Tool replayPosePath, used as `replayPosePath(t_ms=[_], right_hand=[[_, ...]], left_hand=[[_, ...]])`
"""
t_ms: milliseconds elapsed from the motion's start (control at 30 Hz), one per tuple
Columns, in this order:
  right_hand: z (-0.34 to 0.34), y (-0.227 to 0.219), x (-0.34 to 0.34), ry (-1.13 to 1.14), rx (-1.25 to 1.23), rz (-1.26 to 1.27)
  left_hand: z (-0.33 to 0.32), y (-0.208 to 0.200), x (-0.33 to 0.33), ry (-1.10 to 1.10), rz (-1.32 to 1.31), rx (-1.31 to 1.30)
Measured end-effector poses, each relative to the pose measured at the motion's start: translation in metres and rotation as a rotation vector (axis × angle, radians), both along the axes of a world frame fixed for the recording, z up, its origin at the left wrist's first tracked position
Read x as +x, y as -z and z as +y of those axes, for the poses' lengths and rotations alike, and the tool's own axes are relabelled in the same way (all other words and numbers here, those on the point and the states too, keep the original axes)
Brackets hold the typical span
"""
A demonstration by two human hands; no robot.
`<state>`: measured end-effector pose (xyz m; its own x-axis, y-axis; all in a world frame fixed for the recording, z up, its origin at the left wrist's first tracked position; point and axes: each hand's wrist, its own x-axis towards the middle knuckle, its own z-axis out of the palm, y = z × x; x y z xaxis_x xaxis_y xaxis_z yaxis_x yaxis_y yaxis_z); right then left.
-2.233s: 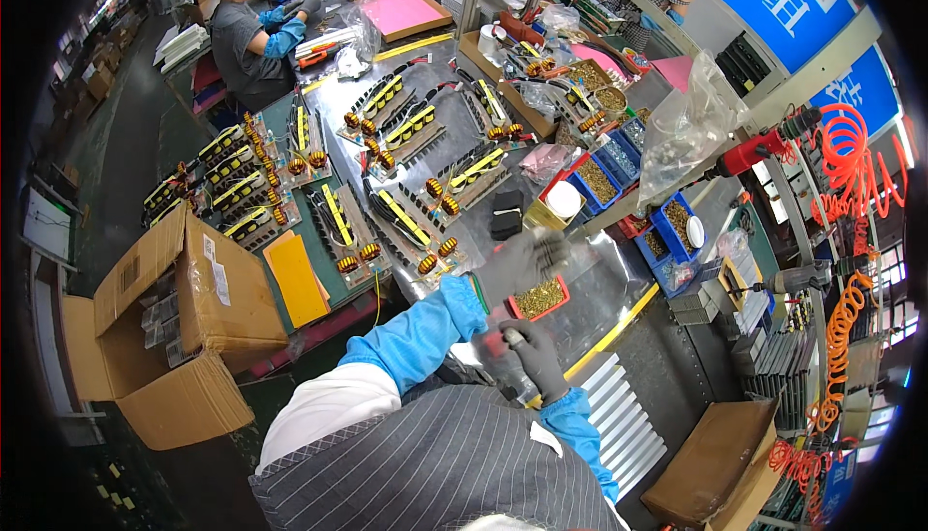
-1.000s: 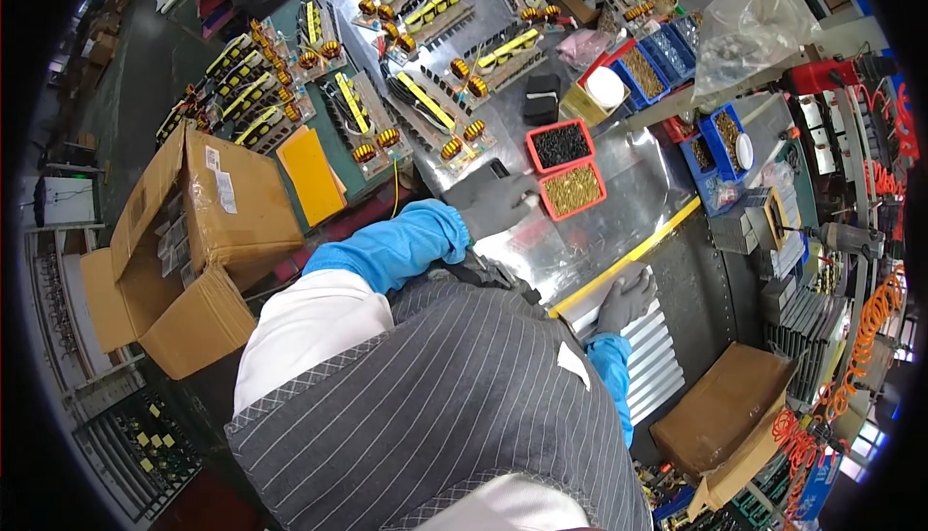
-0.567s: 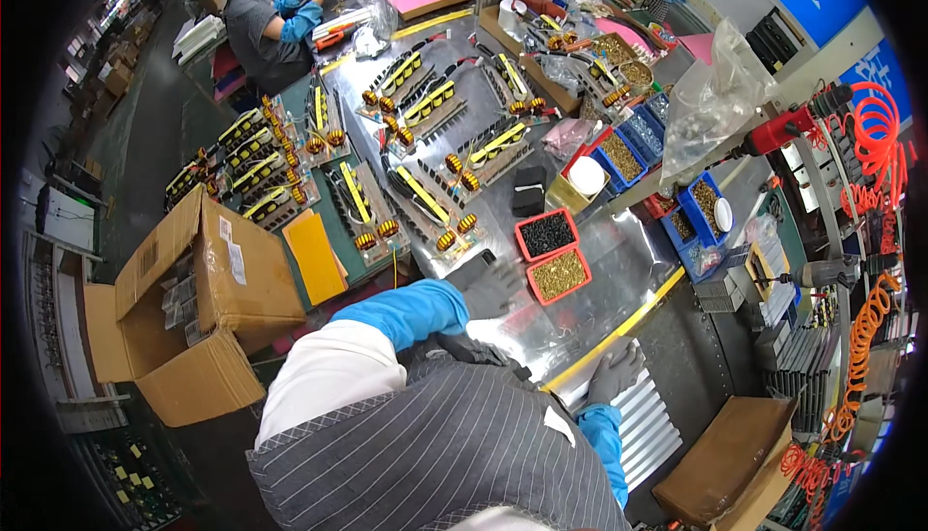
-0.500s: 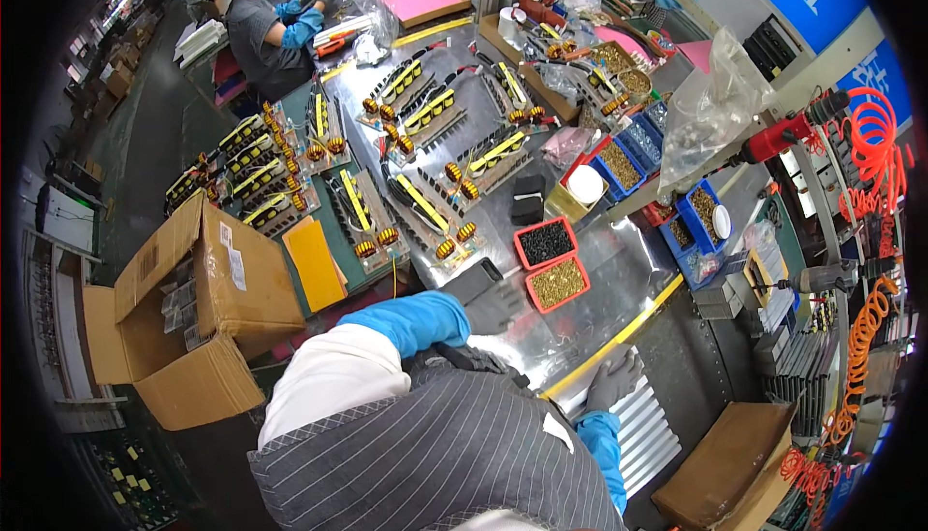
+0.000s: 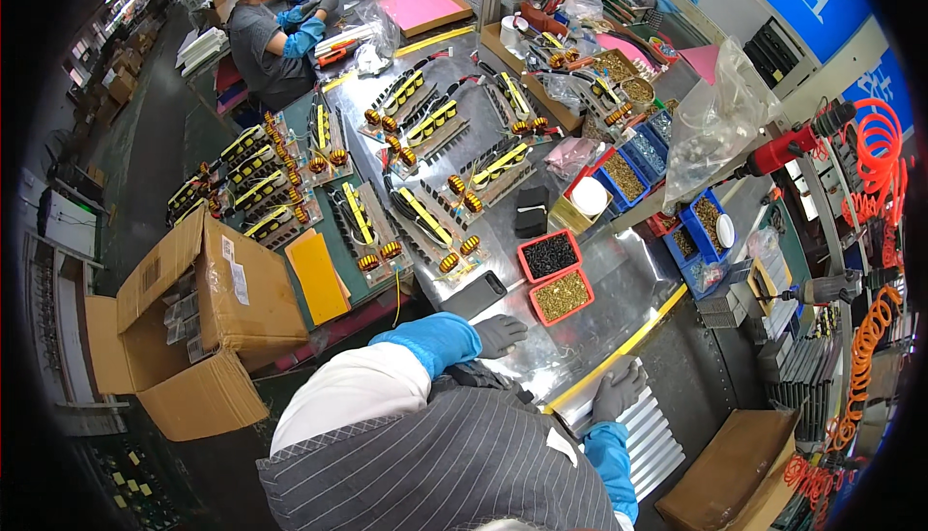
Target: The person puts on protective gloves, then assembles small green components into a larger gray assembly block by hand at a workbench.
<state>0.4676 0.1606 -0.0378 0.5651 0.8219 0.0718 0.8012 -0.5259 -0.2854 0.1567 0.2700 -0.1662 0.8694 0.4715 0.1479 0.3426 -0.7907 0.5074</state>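
My left hand (image 5: 501, 336), in a grey glove and blue sleeve cover, rests with its fingers stretched out on the metal tabletop (image 5: 609, 275). Just beyond it lies a flat black thing shaped like a phone (image 5: 474, 297). My right hand (image 5: 619, 391), also gloved in grey, is over the upper end of a row of silver metal strips (image 5: 655, 449), fingers extended. A shiny flat metal surface (image 5: 578, 403) shows beside its wrist; whether the hand touches it is unclear. Ahead of my left hand stand two red trays, one with black screws (image 5: 551, 256), one with brass-coloured screws (image 5: 562, 297).
Several circuit assemblies with yellow-taped parts and copper coils (image 5: 422, 214) cover the table's far left. An open cardboard box (image 5: 237, 289) stands at left, another carton (image 5: 730, 468) at lower right. A red power screwdriver (image 5: 783, 149) hangs at right. A co-worker (image 5: 271, 38) works at far left.
My left hand has drawn back slightly toward me, away from the phone-shaped thing. The right hand stays over the metal strips. The whole view has shifted slightly.
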Motion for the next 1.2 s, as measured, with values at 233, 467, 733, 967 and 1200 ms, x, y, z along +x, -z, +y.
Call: replayPosePath(t_ms=[233,467,733,967,1200], right_hand=[[-0.007,0.004,0.005,0.031,-0.024,0.017],[-0.002,-0.003,0.005,0.010,-0.013,0.077],[0.000,-0.001,0.003,0.053,0.079,0.194],[-0.007,0.002,0.003,0.060,0.051,0.179],[-0.007,-0.010,-0.003,0.076,0.024,0.195]], left_hand=[[-0.007,-0.001,-0.008,0.139,0.111,0.010],[-0.003,-0.007,-0.012,0.131,0.085,-0.009],[-0.003,-0.004,-0.013,0.101,0.040,0.003],[-0.009,-0.002,-0.009,0.068,0.050,0.013],[-0.014,0.012,-0.010,0.060,-0.041,0.084]])
